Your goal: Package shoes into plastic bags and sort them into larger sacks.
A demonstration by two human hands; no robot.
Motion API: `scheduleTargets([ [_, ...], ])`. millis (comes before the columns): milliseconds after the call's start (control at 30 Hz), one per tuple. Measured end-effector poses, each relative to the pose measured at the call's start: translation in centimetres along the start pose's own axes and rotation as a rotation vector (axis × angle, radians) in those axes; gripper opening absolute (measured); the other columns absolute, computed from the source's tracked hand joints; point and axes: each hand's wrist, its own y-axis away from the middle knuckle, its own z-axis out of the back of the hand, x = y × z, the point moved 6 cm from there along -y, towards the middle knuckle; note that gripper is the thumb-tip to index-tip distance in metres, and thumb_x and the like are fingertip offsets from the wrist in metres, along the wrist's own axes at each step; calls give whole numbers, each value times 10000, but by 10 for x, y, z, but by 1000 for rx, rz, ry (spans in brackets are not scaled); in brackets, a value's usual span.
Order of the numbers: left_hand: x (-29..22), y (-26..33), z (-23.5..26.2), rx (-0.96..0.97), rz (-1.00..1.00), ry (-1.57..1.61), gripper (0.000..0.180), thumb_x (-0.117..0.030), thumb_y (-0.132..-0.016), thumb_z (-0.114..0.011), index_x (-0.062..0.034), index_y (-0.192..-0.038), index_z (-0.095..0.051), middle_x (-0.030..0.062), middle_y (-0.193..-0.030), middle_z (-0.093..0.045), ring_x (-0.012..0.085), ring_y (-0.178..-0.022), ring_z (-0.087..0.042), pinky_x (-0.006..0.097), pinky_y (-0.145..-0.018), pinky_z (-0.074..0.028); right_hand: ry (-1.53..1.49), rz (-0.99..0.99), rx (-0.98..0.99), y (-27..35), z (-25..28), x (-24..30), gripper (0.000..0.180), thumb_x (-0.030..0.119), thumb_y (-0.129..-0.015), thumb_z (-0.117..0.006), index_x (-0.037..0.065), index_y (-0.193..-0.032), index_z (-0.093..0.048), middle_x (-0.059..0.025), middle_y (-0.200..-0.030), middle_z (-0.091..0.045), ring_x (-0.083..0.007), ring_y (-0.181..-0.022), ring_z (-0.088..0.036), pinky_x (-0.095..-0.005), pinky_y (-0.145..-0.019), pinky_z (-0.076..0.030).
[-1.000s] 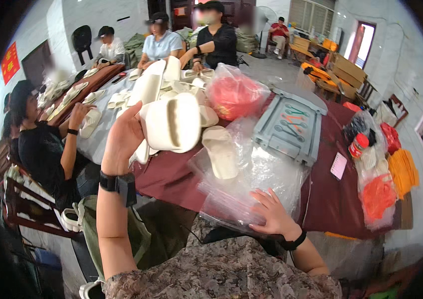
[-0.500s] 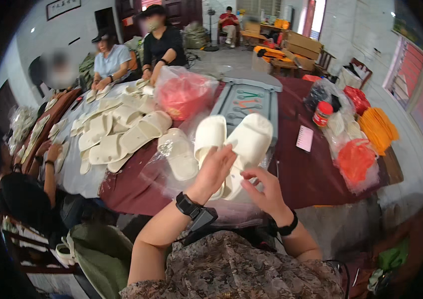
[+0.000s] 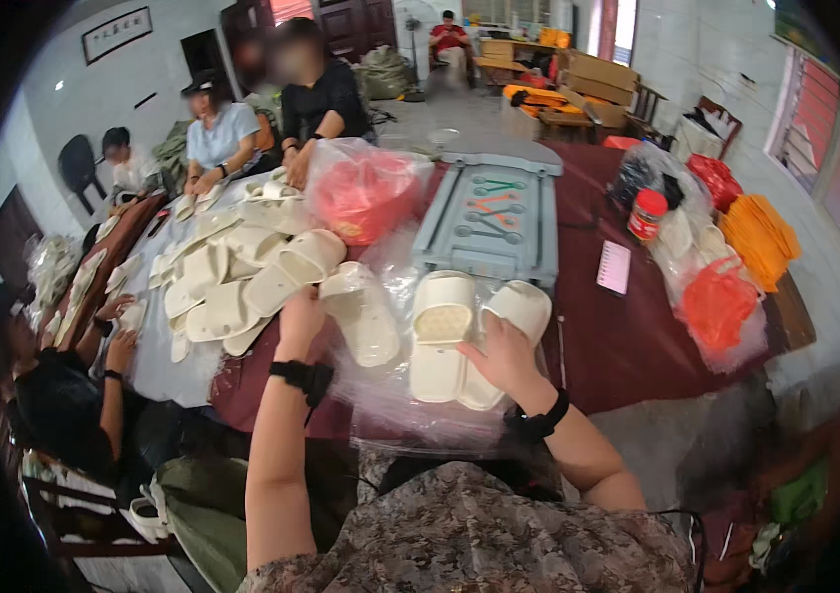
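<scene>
Cream slippers (image 3: 469, 331) sit paired on clear plastic (image 3: 410, 415) at the table's (image 3: 637, 346) near edge, right hand (image 3: 504, 356) resting on them fingers spread, left hand (image 3: 301, 314) reaching the left slipper pile (image 3: 232, 277), fingers hidden.

We find a pair of slippers (image 3: 464, 336) at the surface's (image 3: 627, 346) near edge, a heap of slippers (image 3: 232, 272) to their left, a tray (image 3: 494, 217) behind, and bags (image 3: 726, 296) along the right edge.

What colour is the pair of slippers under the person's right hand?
The pair of slippers is cream-white, as the head view shows; the right hand rests on it.
</scene>
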Motion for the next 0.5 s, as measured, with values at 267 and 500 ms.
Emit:
scheduleTargets([
  [267,17,12,-54,169,170,689,684,-344,-729,-722,-81,-1310,-475,229,-1098,-630,345,-1009,-624,403,-845,-492,-155,-116,241,-13,-32,23,868,381,-749,-715,-137,-1325,-324,-305,-1261,-484,-383,-1122,-533,-428,-919,-454],
  [500,15,19,-39,45,303,198,530,-211,-770,-634,-238,-1289,-529,176,-1034,-659,350,-970,-628,431,-820,-498,-77,80,136,10,-24,21,799,366,-709,-761,-97,-1270,-432,-207,-1050,-583,-325,-963,-573,-398,-822,-463],
])
